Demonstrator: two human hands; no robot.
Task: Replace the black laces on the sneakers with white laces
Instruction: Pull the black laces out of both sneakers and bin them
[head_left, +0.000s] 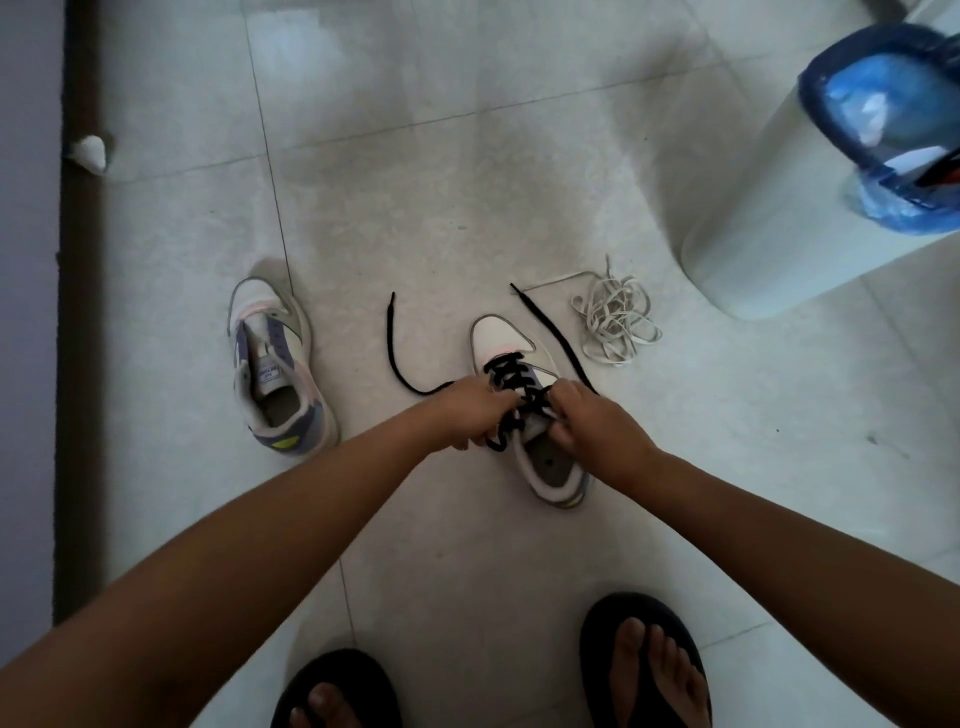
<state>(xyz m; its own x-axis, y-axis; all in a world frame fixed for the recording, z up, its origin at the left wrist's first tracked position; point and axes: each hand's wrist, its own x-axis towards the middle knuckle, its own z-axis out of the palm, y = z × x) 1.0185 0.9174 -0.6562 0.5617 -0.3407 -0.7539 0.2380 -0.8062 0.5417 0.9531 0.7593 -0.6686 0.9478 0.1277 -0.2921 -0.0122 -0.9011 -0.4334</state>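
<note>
A white sneaker (498, 338) stands on the floor, its black lace (511, 374) still crossed through the eyelets. The lace's loose ends trail out to the left (392, 343) and right (550, 332). My left hand (470, 410) pinches the lace at the shoe's upper eyelets. My right hand (592, 421) grips the shoe's tongue and lace on the other side. A second sneaker (275, 364), white with purple trim, lies to the left with no lace in it. The white laces (615, 317) lie in a tangled heap to the right of the laced shoe.
A white bin (769, 208) with a blue bag liner stands at the right. A dark skirting strip (78, 312) runs along the left wall. My feet in black sandals (644, 670) stand at the bottom. The floor is pale tile.
</note>
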